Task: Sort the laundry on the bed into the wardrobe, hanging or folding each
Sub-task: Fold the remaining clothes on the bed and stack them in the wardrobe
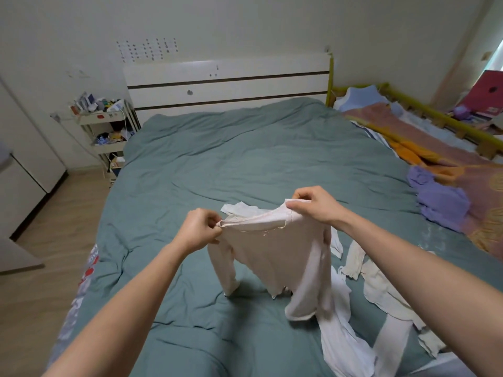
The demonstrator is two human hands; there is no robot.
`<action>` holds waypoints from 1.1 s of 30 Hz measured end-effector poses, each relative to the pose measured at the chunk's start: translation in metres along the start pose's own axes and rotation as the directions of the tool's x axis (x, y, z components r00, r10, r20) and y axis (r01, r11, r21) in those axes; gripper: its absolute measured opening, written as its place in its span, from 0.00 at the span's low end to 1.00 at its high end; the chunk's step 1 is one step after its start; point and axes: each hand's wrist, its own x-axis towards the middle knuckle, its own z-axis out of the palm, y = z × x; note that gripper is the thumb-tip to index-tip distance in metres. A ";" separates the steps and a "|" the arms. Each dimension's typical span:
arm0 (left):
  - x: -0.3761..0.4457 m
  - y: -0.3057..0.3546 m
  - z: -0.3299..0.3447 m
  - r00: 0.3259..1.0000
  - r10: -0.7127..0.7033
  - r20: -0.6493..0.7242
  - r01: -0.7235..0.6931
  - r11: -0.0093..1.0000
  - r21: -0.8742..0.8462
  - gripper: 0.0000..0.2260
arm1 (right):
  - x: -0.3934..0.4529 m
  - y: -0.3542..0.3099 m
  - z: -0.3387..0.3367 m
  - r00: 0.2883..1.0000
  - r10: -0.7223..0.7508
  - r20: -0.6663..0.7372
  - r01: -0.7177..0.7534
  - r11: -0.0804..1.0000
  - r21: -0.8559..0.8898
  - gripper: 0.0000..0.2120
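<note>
Far left: shelf cart (109,126) beside the bed (231,159), cluttered.

Left hand (198,229): fingers curled, pinching 1 shoulder corner of a pale pink top (275,257). Top hangs above the green cover, near the foot of the bed; 2 long sleeves droop, the cuffs close to or touching the cover.

Right hand (313,205): thumb and fingers clamped on the other shoulder edge.

Judgement: thin knit, light, limp, stretchy; no stiffness. Shoulder seams are the best hold for folding or hangering.

Right of it: white and cream garments (381,295) strewn flat. Further right, a purple garment (438,200) bunched on a patterned blanket (449,159).
</note>
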 end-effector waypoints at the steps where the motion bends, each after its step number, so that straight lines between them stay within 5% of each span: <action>1: 0.000 -0.002 -0.002 0.999 -0.050 0.008 0.050 0.996 -0.076 0.06 | 0.000 -0.002 0.000 1.000 -0.001 -0.016 0.001 1.000 0.021 0.11; 7: -0.003 0.003 -0.020 0.987 -0.126 0.101 0.159 0.871 -0.465 0.09 | 0.016 0.000 0.006 0.957 -0.097 -0.272 0.061 0.989 -0.138 0.11; 9: -0.004 0.003 -0.024 0.977 -0.133 0.169 0.185 0.920 -0.347 0.08 | 0.018 0.001 0.013 0.960 -0.158 -0.232 0.087 0.953 -0.290 0.09; 11: -0.003 -0.002 -0.032 0.985 -0.095 0.143 0.093 0.995 0.023 0.08 | 0.018 0.001 0.017 0.965 -0.190 -0.179 0.109 0.918 -0.382 0.08; 13: -0.002 -0.001 -0.041 0.993 -0.037 0.114 0.001 0.953 0.302 0.07 | 0.019 0.000 0.017 0.964 -0.191 -0.183 0.088 0.884 -0.459 0.09; 15: -0.002 0.000 -0.046 0.994 -0.017 0.106 -0.025 0.924 0.382 0.07 | 0.020 -0.004 0.021 0.957 -0.184 -0.224 0.033 0.836 -0.548 0.09; 19: 0.001 0.002 -0.050 0.963 0.169 -0.211 -0.100 0.948 0.301 0.08 | 0.025 -0.021 0.022 0.982 -0.118 -0.145 0.001 0.777 -0.629 0.09; 22: 0.005 0.005 -0.058 0.832 0.259 -0.491 -0.243 0.965 0.097 0.08 | 0.037 -0.034 0.014 0.904 -0.145 -0.403 -0.043 0.905 -0.423 0.05; 24: 0.004 -0.011 -0.051 0.907 0.314 -0.281 -0.250 0.937 0.242 0.06 | 0.042 -0.031 0.024 0.922 -0.059 -0.383 -0.076 0.942 -0.328 0.05; 26: -0.005 -0.042 -0.035 0.982 0.191 0.001 -0.169 0.862 0.478 0.06 | 0.038 -0.017 0.045 0.976 0.120 -0.183 -0.182 0.908 -0.377 0.07; 27: -0.009 -0.053 -0.034 0.993 0.115 0.009 -0.103 0.850 0.516 0.07 | 0.036 -0.010 0.052 0.970 0.168 -0.175 -0.226 0.888 -0.400 0.06; 30: -0.004 -0.053 -0.051 0.981 0.030 -0.194 0.069 0.870 0.487 0.07 | 0.042 -0.011 0.060 0.964 0.085 -0.253 -0.191 0.881 -0.432 0.05; 33: 0.000 -0.026 -0.068 0.906 0.077 -0.417 0.035 0.967 0.253 0.10 | 0.050 -0.032 0.064 0.970 0.016 -0.241 -0.134 0.866 -0.482 0.07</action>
